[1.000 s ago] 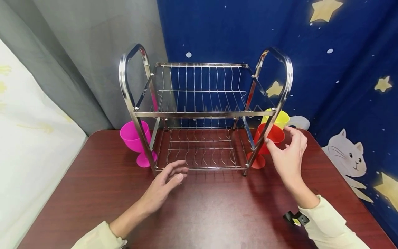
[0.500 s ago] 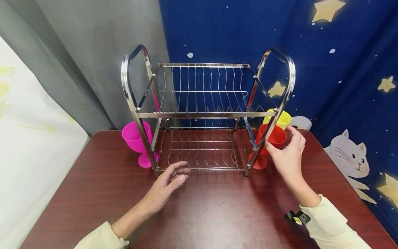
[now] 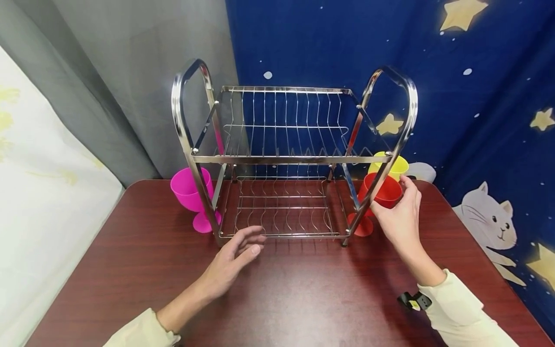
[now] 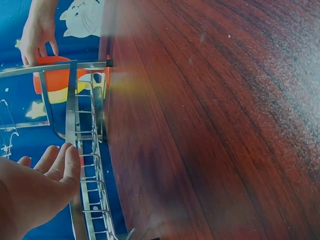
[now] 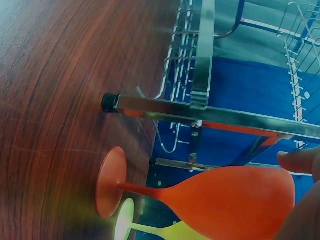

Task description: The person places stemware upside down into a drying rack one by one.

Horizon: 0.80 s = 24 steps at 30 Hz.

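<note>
A red goblet [image 3: 384, 189] stands upright on the table, close against the right side of a two-tier metal dish rack [image 3: 277, 159]. My right hand [image 3: 401, 212] curves its thumb and fingers round the goblet's bowl near the rim. In the right wrist view the red goblet [image 5: 235, 200] lies between thumb and fingers, its foot on the table. My left hand [image 3: 231, 260] is held in front of the rack's lower shelf, fingers loosely bent and holding nothing. The left wrist view shows the left hand [image 4: 42, 187] beside the rack's wires.
Behind the red goblet stands a yellow goblet [image 3: 396, 166], partly hidden. On the rack's left side is a magenta goblet [image 3: 188, 190]. A gray curtain [image 3: 143, 72] and a blue star-patterned curtain [image 3: 303, 43] hang behind the dark red wooden table [image 3: 286, 294].
My right hand has moved slightly left, closer round the red goblet's bowl. The left hand has stayed nearly still. The head view has shifted a little.
</note>
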Each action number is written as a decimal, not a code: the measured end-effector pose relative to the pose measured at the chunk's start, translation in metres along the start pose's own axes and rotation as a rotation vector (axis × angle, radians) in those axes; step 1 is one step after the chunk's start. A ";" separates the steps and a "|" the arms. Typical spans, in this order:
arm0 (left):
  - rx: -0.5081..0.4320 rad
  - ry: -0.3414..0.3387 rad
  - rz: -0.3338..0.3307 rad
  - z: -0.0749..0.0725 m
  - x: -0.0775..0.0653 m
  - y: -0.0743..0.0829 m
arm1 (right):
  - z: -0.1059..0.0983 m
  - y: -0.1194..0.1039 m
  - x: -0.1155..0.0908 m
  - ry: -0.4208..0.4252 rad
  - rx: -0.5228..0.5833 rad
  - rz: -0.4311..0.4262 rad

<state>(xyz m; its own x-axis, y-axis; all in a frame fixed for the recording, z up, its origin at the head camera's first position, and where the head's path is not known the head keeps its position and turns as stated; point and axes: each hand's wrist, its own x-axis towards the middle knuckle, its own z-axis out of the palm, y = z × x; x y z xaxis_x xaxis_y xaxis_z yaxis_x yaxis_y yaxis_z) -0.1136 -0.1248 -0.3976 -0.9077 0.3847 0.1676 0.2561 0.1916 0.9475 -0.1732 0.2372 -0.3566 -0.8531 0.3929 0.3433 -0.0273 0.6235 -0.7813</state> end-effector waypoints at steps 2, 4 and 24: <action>0.002 0.001 -0.002 0.000 0.000 0.000 | 0.001 0.002 0.001 0.004 -0.006 0.001; 0.002 0.001 -0.003 0.000 0.000 0.000 | 0.002 0.004 0.001 0.006 -0.012 0.001; -0.005 -0.003 -0.036 0.003 0.000 0.001 | -0.001 0.014 0.006 -0.072 -0.006 0.075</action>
<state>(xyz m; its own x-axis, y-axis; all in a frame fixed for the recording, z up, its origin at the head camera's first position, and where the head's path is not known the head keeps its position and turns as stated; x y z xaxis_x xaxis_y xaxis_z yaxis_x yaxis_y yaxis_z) -0.1128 -0.1217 -0.3976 -0.9153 0.3803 0.1324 0.2214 0.2006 0.9543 -0.1783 0.2485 -0.3649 -0.8879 0.3891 0.2453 0.0412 0.5985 -0.8001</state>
